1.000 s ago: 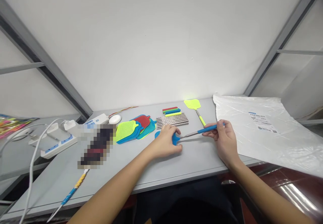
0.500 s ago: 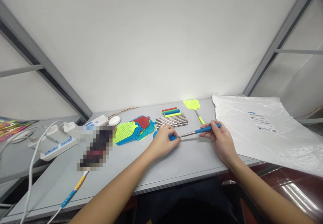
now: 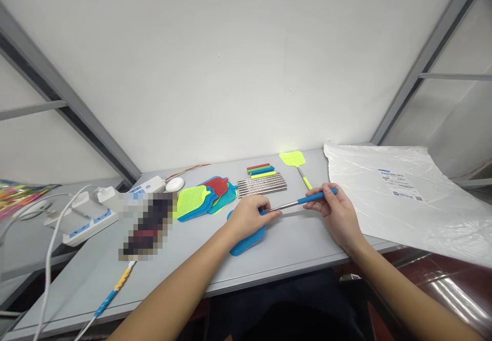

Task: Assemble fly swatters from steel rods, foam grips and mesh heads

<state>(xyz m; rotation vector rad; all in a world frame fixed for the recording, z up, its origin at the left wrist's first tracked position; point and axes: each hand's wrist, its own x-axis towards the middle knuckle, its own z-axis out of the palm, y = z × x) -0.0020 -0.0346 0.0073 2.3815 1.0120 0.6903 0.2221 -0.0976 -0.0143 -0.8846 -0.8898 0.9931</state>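
Observation:
Between my hands is a fly swatter with a blue perforated head (image 3: 248, 242), a thin metal rod (image 3: 286, 206) and a blue grip (image 3: 315, 196). My left hand (image 3: 254, 218) is closed around the neck, where head and rod meet, and covers part of the head. My right hand (image 3: 335, 212) pinches the blue grip between thumb and fingers. Behind my left hand lies a row of metal rods (image 3: 265, 183), with several coloured grips (image 3: 261, 170) just beyond. To the left is a pile of loose swatter heads (image 3: 192, 201) in yellow, blue and red.
A yellow-green fly swatter (image 3: 294, 159) lies near the wall. White plastic packaging (image 3: 361, 187) with a label covers the table's right end. Power strips (image 3: 90, 226) and white cables (image 3: 48, 259) occupy the left, near a pixelated patch and a round white object (image 3: 175, 184).
The blue swatter head has turned in my left hand, so its broad face now shows below and left of the hand. My right hand stays on the grip, almost unmoved.

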